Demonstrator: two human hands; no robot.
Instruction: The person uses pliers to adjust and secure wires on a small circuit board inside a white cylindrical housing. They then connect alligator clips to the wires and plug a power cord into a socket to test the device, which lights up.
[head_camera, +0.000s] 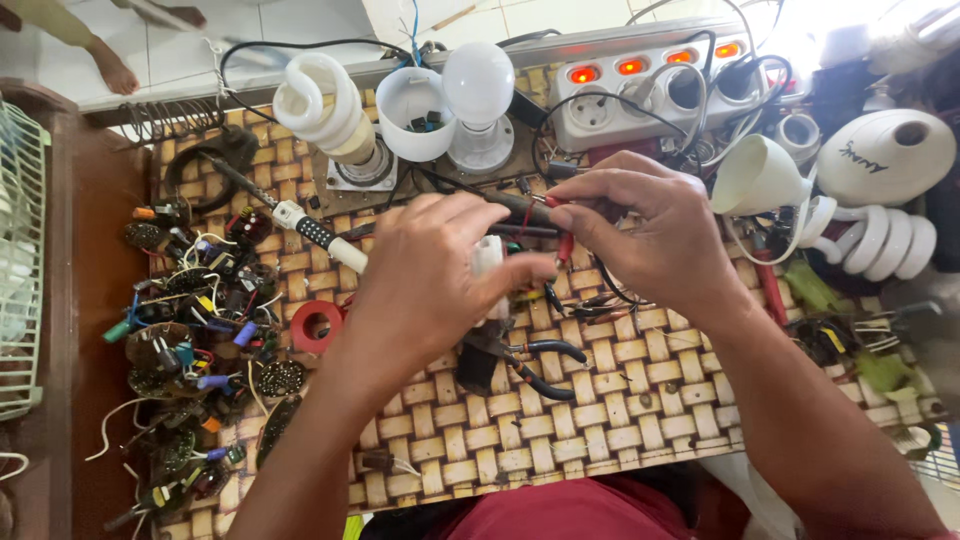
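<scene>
Left hand (425, 265) pinching white lamp base (487, 256); right hand (655, 235) pinching probe (520, 207); pliers (525, 362) beneath, circuit boards (190, 330) left.

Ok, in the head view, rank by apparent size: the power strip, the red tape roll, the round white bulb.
1. power strip
2. round white bulb
3. red tape roll
The strip and bulb lie farther from the camera, yet look bigger.

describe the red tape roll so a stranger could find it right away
Start at the woven bamboo mat covering the table, then look just left of the person's left hand. The small red ring-shaped tape roll lies flat there, beside the heap of circuit boards; it is the only solid red ring.
</scene>
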